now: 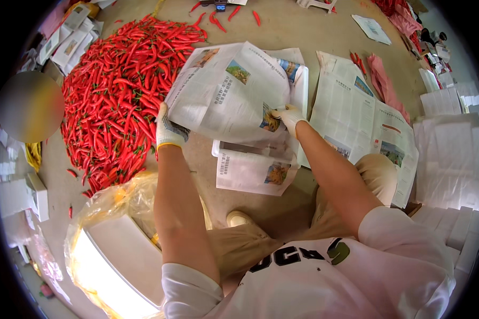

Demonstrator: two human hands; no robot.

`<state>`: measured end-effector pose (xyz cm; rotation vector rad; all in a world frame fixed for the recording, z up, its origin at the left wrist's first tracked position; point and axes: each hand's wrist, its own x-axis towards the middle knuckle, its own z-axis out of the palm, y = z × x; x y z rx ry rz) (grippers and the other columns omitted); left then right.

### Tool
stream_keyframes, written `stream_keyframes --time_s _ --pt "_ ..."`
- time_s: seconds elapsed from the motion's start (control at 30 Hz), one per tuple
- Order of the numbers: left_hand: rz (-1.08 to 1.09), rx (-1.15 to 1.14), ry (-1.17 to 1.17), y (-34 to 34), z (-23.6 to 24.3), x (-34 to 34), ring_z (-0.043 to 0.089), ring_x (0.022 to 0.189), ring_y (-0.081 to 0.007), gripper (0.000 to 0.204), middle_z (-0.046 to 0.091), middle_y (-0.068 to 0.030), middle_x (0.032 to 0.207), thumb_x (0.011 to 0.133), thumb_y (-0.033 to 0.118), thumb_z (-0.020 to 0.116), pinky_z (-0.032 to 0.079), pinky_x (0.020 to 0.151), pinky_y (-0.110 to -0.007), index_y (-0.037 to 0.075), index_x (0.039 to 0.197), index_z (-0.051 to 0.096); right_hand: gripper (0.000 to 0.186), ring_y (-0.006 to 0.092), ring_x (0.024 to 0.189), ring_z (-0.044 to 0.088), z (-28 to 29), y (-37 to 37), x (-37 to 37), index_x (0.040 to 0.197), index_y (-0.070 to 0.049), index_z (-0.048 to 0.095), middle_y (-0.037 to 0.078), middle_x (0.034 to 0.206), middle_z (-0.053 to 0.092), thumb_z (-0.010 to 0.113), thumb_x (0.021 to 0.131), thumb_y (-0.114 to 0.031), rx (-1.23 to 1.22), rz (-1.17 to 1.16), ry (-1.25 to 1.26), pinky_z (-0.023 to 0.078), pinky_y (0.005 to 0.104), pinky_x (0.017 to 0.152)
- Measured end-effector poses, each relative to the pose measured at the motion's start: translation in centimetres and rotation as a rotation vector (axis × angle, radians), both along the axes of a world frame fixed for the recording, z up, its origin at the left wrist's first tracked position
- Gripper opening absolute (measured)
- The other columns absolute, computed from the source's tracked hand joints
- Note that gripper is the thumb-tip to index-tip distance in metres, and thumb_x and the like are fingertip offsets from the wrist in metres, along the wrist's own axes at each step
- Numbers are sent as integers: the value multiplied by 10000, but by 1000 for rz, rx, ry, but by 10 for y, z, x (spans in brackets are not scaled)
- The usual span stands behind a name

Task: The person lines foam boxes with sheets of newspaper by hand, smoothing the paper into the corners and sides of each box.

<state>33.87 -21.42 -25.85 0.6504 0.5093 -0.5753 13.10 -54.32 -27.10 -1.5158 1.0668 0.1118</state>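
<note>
A printed newspaper sheet (207, 101) is spread, partly raised, over a white foam box (304, 87), hiding most of its inside. My left hand (171, 130), in a white knit glove with a dark-coated palm, is closed on the sheet's left edge. Near the sheet's lower right, my right hand (289, 118), gloved too, pinches the paper with fingers pointing left. More newspaper (245, 173) hangs over the box's near side.
A large heap of red chili peppers (125, 90) covers the floor at left. Spread newspapers (338, 101) lie at right, beside a pink cloth (383, 85). A plastic-wrapped stack of white foam pieces (125, 255) is near left. White stacks (447, 159) stand far right.
</note>
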Motion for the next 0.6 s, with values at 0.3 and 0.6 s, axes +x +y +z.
stream_keyframes --time_s 0.3,0.6 --pt "-249 -1 -75 44 -20 -35 657 1260 -364 542 672 -147 1388 925 54 758 571 1083 -568 56 1436 577 468 450 1245 664 -2 -13 4 1321 8 621 274 1318 699 728 898 -161 -562 2 176 532 473 1053" --pt "-856 72 183 75 -65 -25 671 1163 -319 205 704 -128 1169 1013 196 734 575 1022 -514 78 1168 671 454 455 1252 661 46 -30 15 1329 -50 649 263 1408 613 758 897 -136 -1007 450 395 549 510 1057"
